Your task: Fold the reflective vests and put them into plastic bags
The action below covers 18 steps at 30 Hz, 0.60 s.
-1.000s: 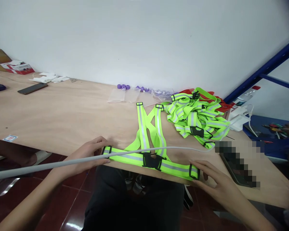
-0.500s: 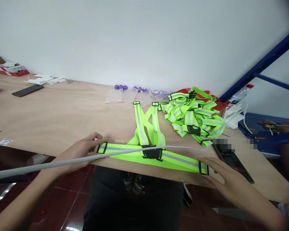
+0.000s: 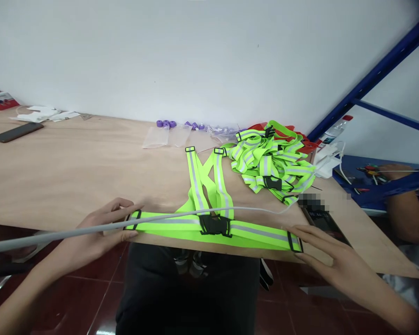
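Observation:
A neon-yellow reflective vest (image 3: 254, 232) of elastic straps with a grey stripe lies along the front edge of the table. Its black clip buckle (image 3: 214, 225) is fastened at the middle of the waist strap, and two shoulder straps cross behind it. My left hand (image 3: 99, 229) has finger and thumb on either edge of the strap's left end, at a black slider. At the right end, my right hand (image 3: 335, 256) holds the strap the same way, beside another slider (image 3: 294, 242). A white cable (image 3: 91, 229) passes in front of the vest.
A heap of similar vests (image 3: 265, 163) lies at the back right, near a bottle (image 3: 337, 129) and a phone (image 3: 323, 218). Clear plastic bags (image 3: 156, 137) and purple rolls (image 3: 165, 123) sit by the wall. Another person's arm (image 3: 405, 209) is at the far right.
My left hand has spread from beside the strap's left end to finger and thumb around it. The right hand stays at its end, and the view has shifted slightly right.

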Each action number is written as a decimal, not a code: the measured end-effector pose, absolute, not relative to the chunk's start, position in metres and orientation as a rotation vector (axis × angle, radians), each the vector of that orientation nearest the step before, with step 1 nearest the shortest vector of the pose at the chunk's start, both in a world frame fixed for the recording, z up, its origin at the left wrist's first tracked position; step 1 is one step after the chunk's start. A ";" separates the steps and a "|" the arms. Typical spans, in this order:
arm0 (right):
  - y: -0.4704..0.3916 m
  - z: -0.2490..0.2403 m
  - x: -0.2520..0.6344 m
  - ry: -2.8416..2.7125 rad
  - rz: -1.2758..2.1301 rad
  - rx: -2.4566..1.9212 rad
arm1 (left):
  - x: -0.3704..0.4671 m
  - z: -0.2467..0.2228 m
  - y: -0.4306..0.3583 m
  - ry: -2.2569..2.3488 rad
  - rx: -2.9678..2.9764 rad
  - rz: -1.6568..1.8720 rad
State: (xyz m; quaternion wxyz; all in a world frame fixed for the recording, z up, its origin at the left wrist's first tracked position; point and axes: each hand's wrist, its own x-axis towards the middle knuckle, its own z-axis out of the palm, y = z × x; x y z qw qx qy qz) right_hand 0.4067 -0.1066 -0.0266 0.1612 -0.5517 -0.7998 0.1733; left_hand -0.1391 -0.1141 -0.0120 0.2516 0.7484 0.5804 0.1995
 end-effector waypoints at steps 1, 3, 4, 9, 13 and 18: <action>-0.106 -0.025 0.408 -2.269 0.467 -1.575 | -0.139 -0.010 -0.112 1.588 2.035 0.563; -0.107 -0.025 0.407 -2.268 0.443 -1.573 | -0.138 -0.012 -0.110 1.582 2.064 0.552; -0.107 -0.027 0.406 -2.280 0.446 -1.567 | -0.138 -0.015 -0.110 1.575 2.085 0.527; -0.119 -0.049 0.398 -2.376 0.447 -1.459 | -0.136 -0.046 -0.122 1.594 2.199 0.448; -0.131 -0.062 0.395 -2.425 0.301 -1.351 | -0.142 -0.065 -0.135 1.584 2.391 0.431; -0.138 -0.075 0.394 -2.475 0.050 -1.220 | -0.148 -0.086 -0.145 1.574 2.581 0.475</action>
